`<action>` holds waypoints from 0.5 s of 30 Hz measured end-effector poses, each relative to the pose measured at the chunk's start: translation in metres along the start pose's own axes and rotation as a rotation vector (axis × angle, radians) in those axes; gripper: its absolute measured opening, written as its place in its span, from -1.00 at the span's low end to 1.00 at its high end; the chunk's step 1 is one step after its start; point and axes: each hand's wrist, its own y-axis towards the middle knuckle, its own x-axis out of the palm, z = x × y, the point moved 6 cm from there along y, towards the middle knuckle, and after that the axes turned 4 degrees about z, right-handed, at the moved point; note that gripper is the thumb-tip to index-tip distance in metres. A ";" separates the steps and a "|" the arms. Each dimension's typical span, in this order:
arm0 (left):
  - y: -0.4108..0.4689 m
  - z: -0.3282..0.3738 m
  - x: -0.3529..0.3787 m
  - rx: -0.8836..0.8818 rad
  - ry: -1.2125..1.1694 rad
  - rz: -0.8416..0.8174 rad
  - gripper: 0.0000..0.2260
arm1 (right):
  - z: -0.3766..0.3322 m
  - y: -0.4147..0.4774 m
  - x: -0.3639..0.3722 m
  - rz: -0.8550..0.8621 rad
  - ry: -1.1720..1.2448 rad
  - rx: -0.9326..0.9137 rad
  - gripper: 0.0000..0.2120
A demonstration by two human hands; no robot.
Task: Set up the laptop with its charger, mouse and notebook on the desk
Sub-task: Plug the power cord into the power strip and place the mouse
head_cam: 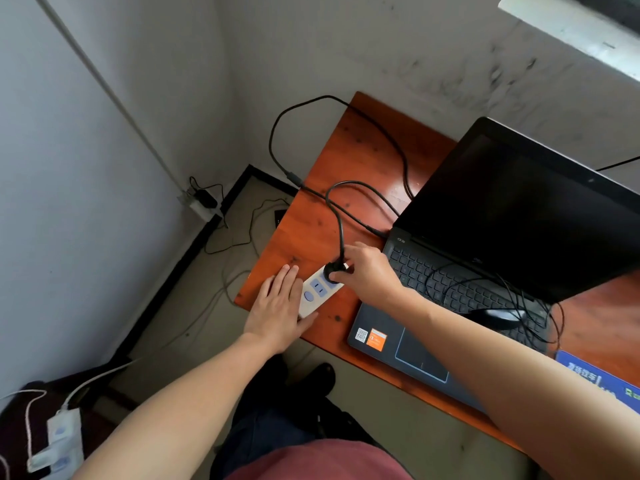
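While the left hand (277, 306) lies flat, fingers straight, against the side of the white plastic power strip (317, 289), the right hand (369, 271) grips the round black plug (335, 270) of the charger with thumb and curled fingers at the strip's far socket. Cannot tell whether the pins are fully seated. The strip sits near the front left corner of the glossy orange-brown wooden desk (311, 230).

Handling, judged:
- Plug: small, light, rigid moulded body. Hold it by the body and push straight down. Do not pull on the thin black charger cable (341, 220).
- Cable: rubbery and springy. It holds its loops across the desk on its way to the left side of the open black laptop (502, 237), and may tug the plug sideways.
- Strip: light, with a smooth shell, so it will likely skate on the polished wood. Bracing it with the flat hand looks warranted.

A black wired mouse (495, 315) rests on the laptop keyboard with its cord in loose coils. A blue-covered notebook (595, 379) lies at the right edge, partly cut off.
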 end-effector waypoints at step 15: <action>0.000 0.001 -0.001 0.032 0.013 -0.039 -0.26 | -0.007 -0.010 0.004 -0.005 -0.189 -0.172 -0.80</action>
